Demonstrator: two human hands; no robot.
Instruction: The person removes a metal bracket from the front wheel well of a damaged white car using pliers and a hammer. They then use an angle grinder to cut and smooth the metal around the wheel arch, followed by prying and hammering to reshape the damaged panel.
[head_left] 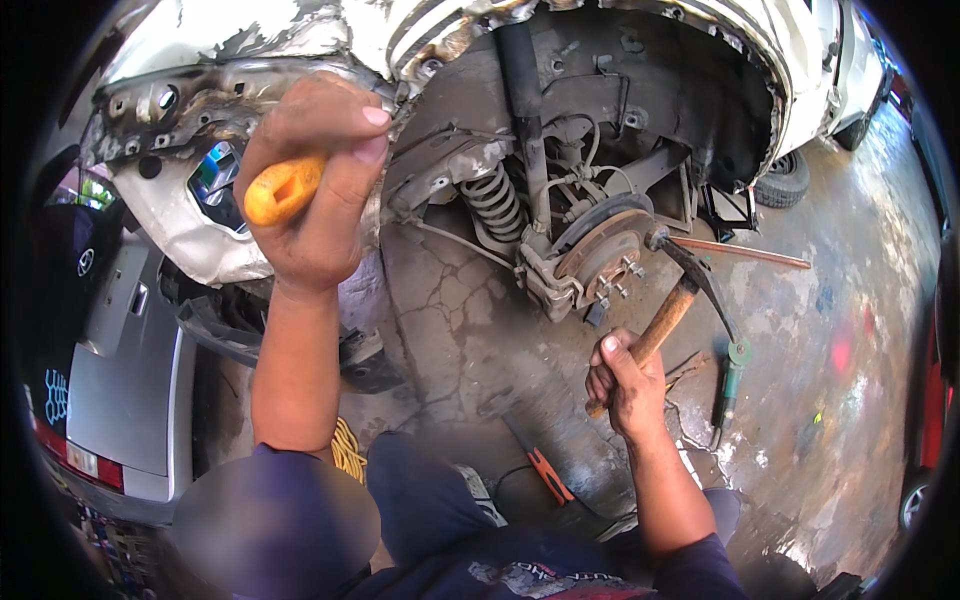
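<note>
My left hand [315, 215] is raised in front of the torn white body panel [190, 40], closed around a yellow tool handle [280, 195]; the rest of that tool is hidden behind the hand. My right hand [628, 385] grips the wooden handle of a hammer [665, 315] with a long dark head, which appears in front of the rusty brake disc [590, 265]; whether they touch I cannot tell. Above and left of the disc are a coil spring [490, 205] and a dark strut [520, 80] inside the wheel well [690, 100].
A green angle grinder [730, 385], an orange clamp [550, 475], a long bar [760, 255] and yellow rope [348, 450] lie on the stained concrete floor [820, 350]. A loose tyre [783, 180] lies behind. A silver car [130, 390] stands at left, a red one [930, 390] at right.
</note>
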